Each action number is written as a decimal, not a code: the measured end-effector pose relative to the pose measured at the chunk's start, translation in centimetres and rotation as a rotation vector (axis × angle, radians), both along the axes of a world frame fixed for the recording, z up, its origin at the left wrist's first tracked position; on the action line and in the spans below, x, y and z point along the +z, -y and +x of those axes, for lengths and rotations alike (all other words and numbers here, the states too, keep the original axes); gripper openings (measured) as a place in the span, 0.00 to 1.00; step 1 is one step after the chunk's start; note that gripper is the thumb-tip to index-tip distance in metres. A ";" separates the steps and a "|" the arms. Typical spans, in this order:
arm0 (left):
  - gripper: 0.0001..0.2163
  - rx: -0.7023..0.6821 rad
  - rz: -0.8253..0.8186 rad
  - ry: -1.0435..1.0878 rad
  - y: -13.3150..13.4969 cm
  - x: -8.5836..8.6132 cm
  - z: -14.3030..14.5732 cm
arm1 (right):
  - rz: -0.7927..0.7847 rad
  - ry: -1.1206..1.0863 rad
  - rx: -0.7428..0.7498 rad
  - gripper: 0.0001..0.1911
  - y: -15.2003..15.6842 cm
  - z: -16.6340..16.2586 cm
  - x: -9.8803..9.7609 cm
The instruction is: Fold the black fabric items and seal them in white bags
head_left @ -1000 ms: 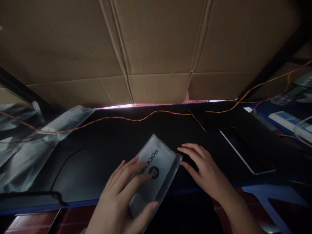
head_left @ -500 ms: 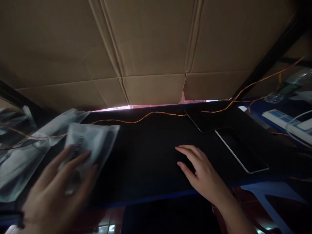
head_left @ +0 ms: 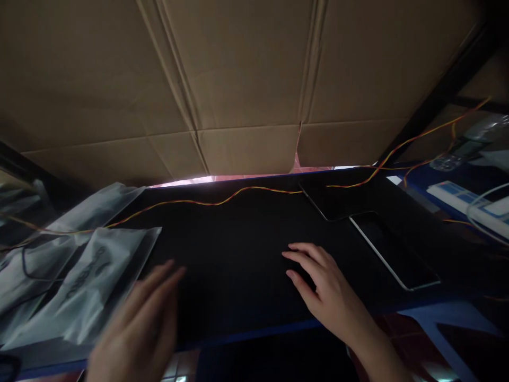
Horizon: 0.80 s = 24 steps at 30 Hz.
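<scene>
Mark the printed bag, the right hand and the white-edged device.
Printed bag [head_left: 92,281], head view: its lettered front.
Right hand [head_left: 329,285], head view: its back.
White-edged device [head_left: 393,251], head view: its dark face.

Milky-white bag, seemingly grey-lettered, black tabletop, red-yellow wire

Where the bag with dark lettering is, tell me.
In the head view, the lettered bag lies at the left, between the red-yellow wire and the left hand.

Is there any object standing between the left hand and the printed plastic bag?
Nothing visible stands between the left hand and the printed plastic bag; the blurred hand is at the bag's right edge, but contact is unclear.
</scene>
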State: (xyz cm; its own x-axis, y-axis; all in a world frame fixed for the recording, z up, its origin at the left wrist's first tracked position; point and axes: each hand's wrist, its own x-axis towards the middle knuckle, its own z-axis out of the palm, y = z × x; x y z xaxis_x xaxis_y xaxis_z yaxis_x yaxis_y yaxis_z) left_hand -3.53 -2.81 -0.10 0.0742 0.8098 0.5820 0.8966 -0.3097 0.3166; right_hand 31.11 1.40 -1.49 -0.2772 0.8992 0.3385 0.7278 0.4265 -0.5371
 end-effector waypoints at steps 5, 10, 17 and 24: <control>0.21 -0.138 -0.117 -0.160 -2.0 -0.5 7.8 | -0.002 0.091 0.039 0.20 0.1 -1.8 0.3; 0.28 -0.129 -0.170 -0.336 -3.1 -2.1 10.1 | 0.015 0.236 0.093 0.29 0.4 -3.1 -0.4; 0.31 -0.146 -0.210 -0.378 -2.9 -2.5 9.9 | -0.011 0.239 0.086 0.29 0.2 -3.0 -0.4; 0.31 -0.139 -0.229 -0.388 -3.0 -2.5 10.0 | -0.023 0.256 0.087 0.29 0.2 -3.0 -0.3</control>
